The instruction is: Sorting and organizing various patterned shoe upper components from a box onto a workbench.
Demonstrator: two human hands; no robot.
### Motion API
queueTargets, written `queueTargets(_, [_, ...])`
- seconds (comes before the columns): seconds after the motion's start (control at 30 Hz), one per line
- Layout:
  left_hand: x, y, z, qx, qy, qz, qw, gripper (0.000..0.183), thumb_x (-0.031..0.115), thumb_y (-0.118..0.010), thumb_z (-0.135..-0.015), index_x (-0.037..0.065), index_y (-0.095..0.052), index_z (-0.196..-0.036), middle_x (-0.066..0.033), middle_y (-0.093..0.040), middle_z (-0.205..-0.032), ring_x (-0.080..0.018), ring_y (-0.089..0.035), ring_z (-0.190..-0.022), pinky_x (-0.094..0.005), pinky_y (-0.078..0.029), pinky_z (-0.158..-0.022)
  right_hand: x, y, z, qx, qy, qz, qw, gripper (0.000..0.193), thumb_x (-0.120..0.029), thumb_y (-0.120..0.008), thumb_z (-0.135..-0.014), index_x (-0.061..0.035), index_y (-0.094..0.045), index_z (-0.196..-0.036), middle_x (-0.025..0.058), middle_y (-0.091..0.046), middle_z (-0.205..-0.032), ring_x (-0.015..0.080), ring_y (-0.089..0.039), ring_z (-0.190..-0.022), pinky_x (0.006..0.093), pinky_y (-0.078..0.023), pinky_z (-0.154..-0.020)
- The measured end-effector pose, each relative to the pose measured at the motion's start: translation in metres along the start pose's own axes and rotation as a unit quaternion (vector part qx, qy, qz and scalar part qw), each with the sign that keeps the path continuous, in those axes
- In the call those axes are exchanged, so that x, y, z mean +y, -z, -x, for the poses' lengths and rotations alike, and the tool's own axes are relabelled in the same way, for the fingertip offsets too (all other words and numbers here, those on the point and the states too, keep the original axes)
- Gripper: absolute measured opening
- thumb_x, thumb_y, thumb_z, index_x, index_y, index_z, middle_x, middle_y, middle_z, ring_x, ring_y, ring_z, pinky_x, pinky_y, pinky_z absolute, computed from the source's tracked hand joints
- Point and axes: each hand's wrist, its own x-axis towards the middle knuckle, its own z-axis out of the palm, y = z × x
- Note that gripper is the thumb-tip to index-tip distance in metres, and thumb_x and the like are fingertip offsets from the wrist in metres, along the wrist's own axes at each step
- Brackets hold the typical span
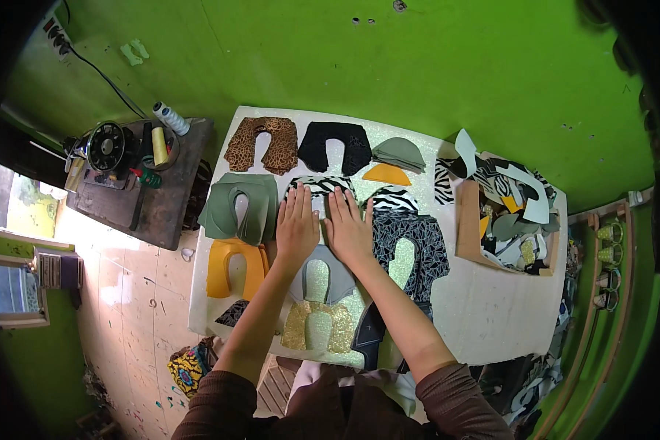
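My left hand (298,224) and my right hand (347,227) lie flat, side by side, palms down, fingers stretched forward. Both sets of fingertips rest on a zebra-print cut piece (319,185), partly covered by them. Just below the hands is a grey U-shaped piece (337,282), and nearer to me a gold glitter one (293,328). Right of my right hand lie black pieces with a pale line pattern (434,253) and a zebra-print half-moon (392,199). Stacked grey-green U-shaped pieces (214,207) sit left of my left hand, above mustard-yellow ones (218,273).
Leopard-print (240,143) and black (317,147) U-shaped pieces line the table's far edge, beside grey-green half-moons (400,152) and a yellow half-moon (386,174). A cardboard box (471,235) of scraps stands right. At left, a sewing machine (106,150) and thread cones (171,118) occupy a wooden table (172,213).
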Motion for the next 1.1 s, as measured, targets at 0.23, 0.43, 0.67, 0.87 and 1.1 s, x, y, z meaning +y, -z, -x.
queueTargets(0.23, [-0.001, -0.008, 0.001, 0.000, 0.004, -0.008, 1.000, 0.051, 0.021, -0.045, -0.087, 0.000, -0.035, -0.132, -0.0157, -0.033, -0.140, -0.0280, -0.032, -0.129, -0.0411, -0.024, -0.105, 0.002, -0.005, 0.001, -0.004, -0.006, -0.016, 1.000, 0.051, -0.030, -0.049, -0.086, -0.0092, -0.039, -0.132, 0.0059, -0.034, -0.140, 0.0223, -0.032, -0.129, 0.0538, -0.015, -0.106])
queueTargets(0.43, [0.015, 0.004, -0.006, -0.002, 0.016, -0.025, 1.000, 0.047, 0.022, -0.045, -0.087, 0.001, -0.042, -0.128, -0.0175, -0.036, -0.137, -0.0316, -0.034, -0.127, -0.0442, -0.026, -0.103, 0.015, 0.014, -0.003, -0.030, -0.004, -0.117, 0.993, 0.049, -0.029, -0.046, -0.088, -0.0104, -0.038, -0.133, 0.0084, -0.035, -0.139, 0.0256, -0.031, -0.129, 0.0548, -0.015, -0.105])
queueTargets(0.67, [0.081, 0.011, -0.036, 0.050, -0.056, 0.044, 0.996, 0.044, 0.021, -0.050, -0.084, 0.000, -0.046, -0.123, -0.0211, -0.039, -0.133, -0.0351, -0.038, -0.123, -0.0457, -0.029, -0.101, 0.096, 0.069, -0.003, 0.102, -0.010, -0.137, 0.985, 0.030, -0.007, -0.055, -0.074, -0.0032, -0.056, -0.104, 0.0148, -0.056, -0.100, 0.0314, -0.054, -0.093, 0.0389, -0.043, -0.082])
queueTargets(0.87, [0.165, -0.024, -0.067, 0.039, -0.137, 0.112, 0.983, 0.036, 0.014, -0.054, -0.078, -0.001, -0.053, -0.110, -0.0233, -0.046, -0.122, -0.0372, -0.046, -0.112, -0.0436, -0.037, -0.094, 0.176, 0.064, 0.009, 0.015, -0.162, -0.018, 0.987, 0.036, -0.004, -0.055, -0.072, 0.0054, -0.051, -0.107, 0.0218, -0.054, -0.096, 0.0355, -0.050, -0.094, 0.0395, -0.043, -0.081])
queueTargets(1.1, [0.207, -0.075, -0.085, -0.033, -0.085, 0.172, 0.981, 0.034, 0.012, -0.053, -0.079, 0.000, -0.055, -0.110, -0.0245, -0.050, -0.117, -0.0362, -0.051, -0.106, -0.0404, -0.041, -0.091, 0.200, 0.029, 0.003, 0.007, -0.310, -0.030, 0.950, 0.064, -0.018, -0.064, -0.074, -0.0024, -0.036, -0.129, 0.0269, -0.035, -0.125, 0.0396, -0.035, -0.118, 0.0436, -0.039, -0.091])
